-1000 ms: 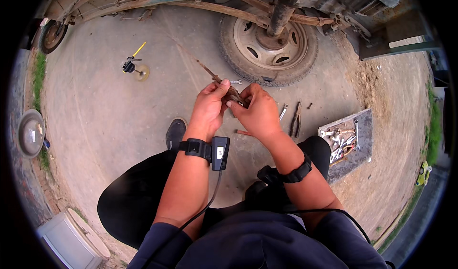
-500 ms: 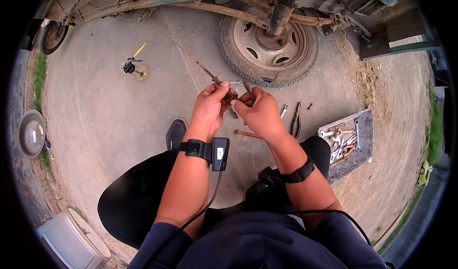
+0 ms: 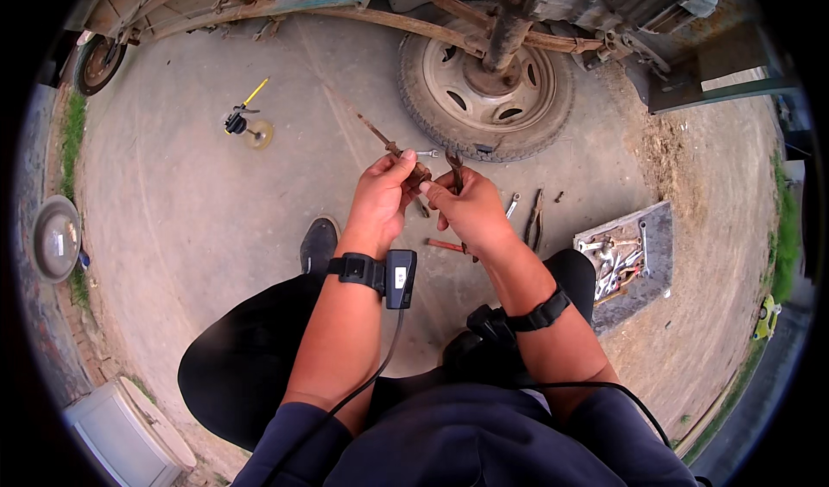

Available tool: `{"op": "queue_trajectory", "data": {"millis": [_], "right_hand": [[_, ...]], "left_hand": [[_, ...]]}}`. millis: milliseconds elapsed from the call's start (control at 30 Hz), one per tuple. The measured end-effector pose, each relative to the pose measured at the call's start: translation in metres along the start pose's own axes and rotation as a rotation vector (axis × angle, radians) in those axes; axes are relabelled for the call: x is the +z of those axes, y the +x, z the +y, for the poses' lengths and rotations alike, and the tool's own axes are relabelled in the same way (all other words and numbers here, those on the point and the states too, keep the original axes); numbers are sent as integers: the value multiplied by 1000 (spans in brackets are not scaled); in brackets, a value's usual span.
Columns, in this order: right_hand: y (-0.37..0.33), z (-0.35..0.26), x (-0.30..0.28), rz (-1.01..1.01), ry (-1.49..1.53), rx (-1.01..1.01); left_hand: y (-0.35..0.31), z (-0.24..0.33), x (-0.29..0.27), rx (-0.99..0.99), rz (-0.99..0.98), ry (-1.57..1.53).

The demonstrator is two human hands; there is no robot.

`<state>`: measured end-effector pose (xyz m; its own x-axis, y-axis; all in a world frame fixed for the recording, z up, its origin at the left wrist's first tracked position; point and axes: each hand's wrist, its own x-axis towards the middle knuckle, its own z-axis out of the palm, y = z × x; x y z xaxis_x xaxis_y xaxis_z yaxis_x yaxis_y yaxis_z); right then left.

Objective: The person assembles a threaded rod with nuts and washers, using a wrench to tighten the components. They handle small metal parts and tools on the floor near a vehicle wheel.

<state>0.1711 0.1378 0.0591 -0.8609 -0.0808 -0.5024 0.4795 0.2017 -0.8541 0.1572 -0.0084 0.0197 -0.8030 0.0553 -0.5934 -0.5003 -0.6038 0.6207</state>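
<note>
Holding the rusty rod (image 3: 375,129): pinched between thumb and fingers of the left hand (image 3: 378,198), raised over the concrete (image 3: 190,211), thin end slanting away to the upper left.
Right hand (image 3: 477,206): wrapped around a dark spanner (image 3: 455,161), forked end up; thumb tip close to the rod's thick end, contact hard to tell.
Rod's handling: likely stiff, fairly light, gritty with rust rather than slick, hardly fragile.
Rod's hold: probably best on the thicker stretch below the collar, between left thumb and fingertips.
Under the hands: red handle (image 3: 442,244) on the ground, partly hidden by the right hand.
Beyond the fingertips: bright spanner (image 3: 427,153) near the tyre (image 3: 420,107), leaving little room forward.
Rightward edge: combination wrench (image 3: 513,205), pliers (image 3: 537,219) and bolt (image 3: 559,197), then raised walls of the tool tray (image 3: 661,254).
Upper edge: vehicle frame (image 3: 389,22) spanning across.
Open room: widest leftward over concrete, with oil can (image 3: 259,133) well apart.
</note>
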Motion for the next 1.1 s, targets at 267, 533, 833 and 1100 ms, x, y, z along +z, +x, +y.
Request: {"op": "queue_trajectory", "data": {"millis": [267,533,833,1100], "right_hand": [[-2,-3,1,28,-89,21],[3,14,7,234,-319,-314],[-5,-12,2,53,-67,134],[1,6,5,219,-418,-211]], "left_hand": [[1,-1,0,14,6,-7],[2,-1,3,-8,18,9],[2,-3,3,20,23,-11],[4,-4,2,9,11,-36]]}}
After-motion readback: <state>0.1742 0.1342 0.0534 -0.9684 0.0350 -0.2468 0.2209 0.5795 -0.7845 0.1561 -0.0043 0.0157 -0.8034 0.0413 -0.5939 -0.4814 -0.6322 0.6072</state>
